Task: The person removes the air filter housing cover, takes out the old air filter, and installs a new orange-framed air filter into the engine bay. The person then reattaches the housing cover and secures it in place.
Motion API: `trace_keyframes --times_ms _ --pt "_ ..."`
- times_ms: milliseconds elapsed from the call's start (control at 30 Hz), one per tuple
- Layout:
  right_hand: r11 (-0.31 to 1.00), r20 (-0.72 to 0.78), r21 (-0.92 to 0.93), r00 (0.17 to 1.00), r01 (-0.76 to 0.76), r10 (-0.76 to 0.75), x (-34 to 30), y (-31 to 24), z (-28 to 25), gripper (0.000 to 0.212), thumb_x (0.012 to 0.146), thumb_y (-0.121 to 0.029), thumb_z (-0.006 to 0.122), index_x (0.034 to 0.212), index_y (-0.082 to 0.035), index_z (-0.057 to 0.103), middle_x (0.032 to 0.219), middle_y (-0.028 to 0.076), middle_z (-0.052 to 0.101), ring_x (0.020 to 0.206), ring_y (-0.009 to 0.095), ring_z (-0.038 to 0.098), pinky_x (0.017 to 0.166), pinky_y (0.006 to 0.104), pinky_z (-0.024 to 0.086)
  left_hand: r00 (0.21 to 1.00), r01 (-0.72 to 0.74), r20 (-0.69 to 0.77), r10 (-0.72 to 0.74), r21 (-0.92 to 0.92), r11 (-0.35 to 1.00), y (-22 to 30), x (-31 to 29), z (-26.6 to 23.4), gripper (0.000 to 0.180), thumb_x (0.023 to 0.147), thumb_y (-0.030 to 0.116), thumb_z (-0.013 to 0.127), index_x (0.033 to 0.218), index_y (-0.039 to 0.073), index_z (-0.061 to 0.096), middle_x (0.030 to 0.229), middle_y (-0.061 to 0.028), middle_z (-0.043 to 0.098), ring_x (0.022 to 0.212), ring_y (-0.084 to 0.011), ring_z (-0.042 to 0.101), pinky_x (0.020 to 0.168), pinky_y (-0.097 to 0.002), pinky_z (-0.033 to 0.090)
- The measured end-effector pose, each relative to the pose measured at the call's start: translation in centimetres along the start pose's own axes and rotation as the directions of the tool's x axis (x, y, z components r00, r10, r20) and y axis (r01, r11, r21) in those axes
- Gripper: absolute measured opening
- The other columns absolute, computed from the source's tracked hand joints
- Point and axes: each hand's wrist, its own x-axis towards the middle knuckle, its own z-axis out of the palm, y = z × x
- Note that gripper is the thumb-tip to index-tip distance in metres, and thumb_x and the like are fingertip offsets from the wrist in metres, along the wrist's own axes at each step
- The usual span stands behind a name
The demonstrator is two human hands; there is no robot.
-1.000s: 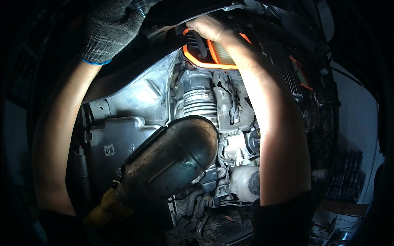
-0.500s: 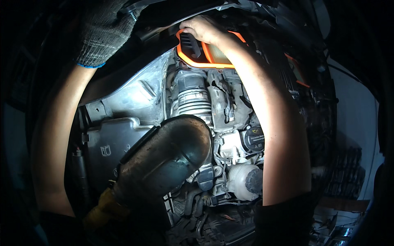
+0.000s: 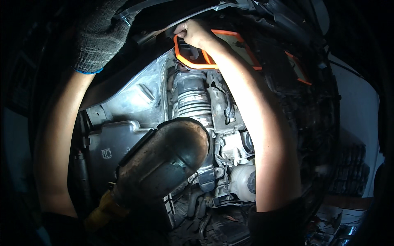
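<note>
Head view: right hand (image 3: 195, 33) bare, fingers bent at left corner of orange-rimmed air filter (image 3: 198, 66); cannot tell whether they pinch it. Filter at upper middle, beyond ribbed intake hose (image 3: 193, 104). Left hand (image 3: 102, 35) knit-gloved, beside dark bar (image 3: 141, 7); closure unclear.

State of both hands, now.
Left hand, gloved: open or closed cannot be told.
Right hand, bare: fingers curled at the orange rim; whether it grips cannot be told.
</note>
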Motion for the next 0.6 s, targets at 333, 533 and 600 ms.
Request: trace_keyframes --times_ms 333,533,600 --pt "0.982 -0.182 -0.119 0.976 -0.144 0.121 -1.2 -1.2 0.4 0.016 0.083 -0.022 0.072 0.096 -0.012 0.075 0.088 0.007 0.072 0.081 0.023 0.07 0.079 0.0312 0.054 0.995 0.08 -0.073 -0.073 0.093 0.992 3.4 0.9 0.2 0.032 0.084 0.014 0.065 0.116 0.01 0.064 0.103 -0.016 0.068 0.091 -0.0304 0.066 0.081 -0.0361 0.054" --pt "0.975 -0.088 -0.214 0.995 -0.062 0.044 -0.3 -4.3 0.7 0.02 0.085 -0.03 0.069 0.085 -0.011 0.075 0.081 0.01 0.07 0.076 0.026 0.069 0.074 0.0339 0.055 0.984 0.179 -0.004 -0.18 -0.098 0.979 2.8 1.2 -2.3 0.031 0.083 0.014 0.066 0.114 0.01 0.065 0.101 -0.0155 0.068 0.091 -0.0309 0.067 0.081 -0.0363 0.054" --pt "0.977 -0.065 -0.2 0.996 -0.074 0.062 -0.7 -4.3 0.6 0.023 0.086 -0.032 0.068 0.083 -0.011 0.075 0.079 0.011 0.07 0.074 0.026 0.068 0.073 0.0339 0.055 0.984 0.174 -0.006 -0.176 -0.128 0.976 2.8 1.1 -2.1 0.031 0.083 0.014 0.066 0.114 0.01 0.065 0.102 -0.0158 0.068 0.092 -0.0312 0.066 0.081 -0.0366 0.054"
